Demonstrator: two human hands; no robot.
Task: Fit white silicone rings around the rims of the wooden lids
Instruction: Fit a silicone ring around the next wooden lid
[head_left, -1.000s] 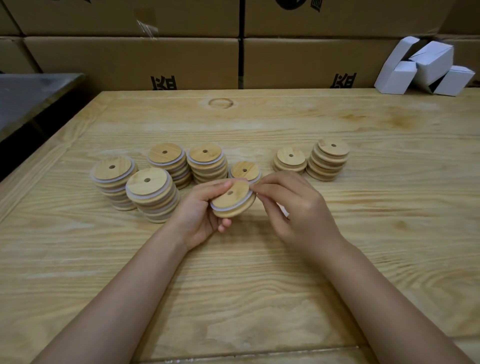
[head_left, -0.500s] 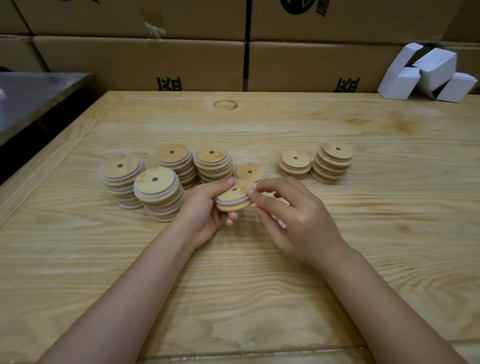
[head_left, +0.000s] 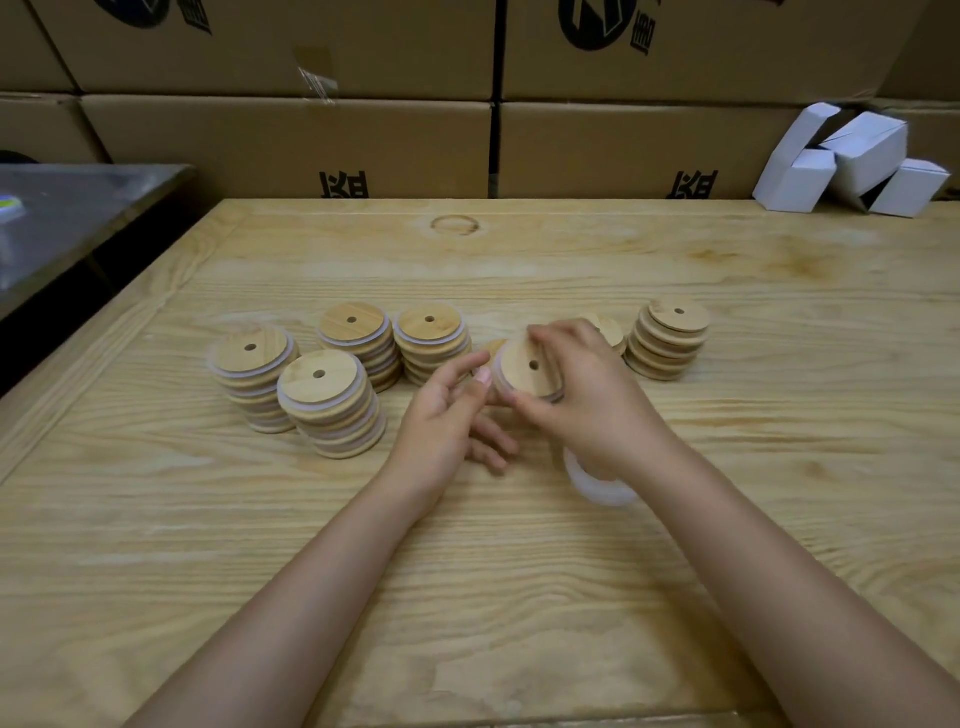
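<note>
My right hand (head_left: 582, 400) grips a round wooden lid (head_left: 527, 366) with a centre hole and a white ring around its rim, held tilted just above the table. My left hand (head_left: 447, 415) is beside it with fingers relaxed and spread, holding nothing; its fingertip is close to the lid's left edge. Three stacks of ringed lids (head_left: 332, 400) stand at the left. A stack of bare wooden lids (head_left: 670, 338) stands at the right. A pile of white silicone rings (head_left: 597, 480) lies under my right wrist, partly hidden.
The work surface is a pale wooden table (head_left: 519, 571). Cardboard boxes (head_left: 311, 145) wall off the back. Small white cartons (head_left: 852, 166) lie at the back right. A grey metal surface (head_left: 78, 218) sits off the left edge.
My left hand has let go of the lid and opened. My right hand now carries the ringed lid alone, shifted up and to the right. The white ring pile has come into view.
</note>
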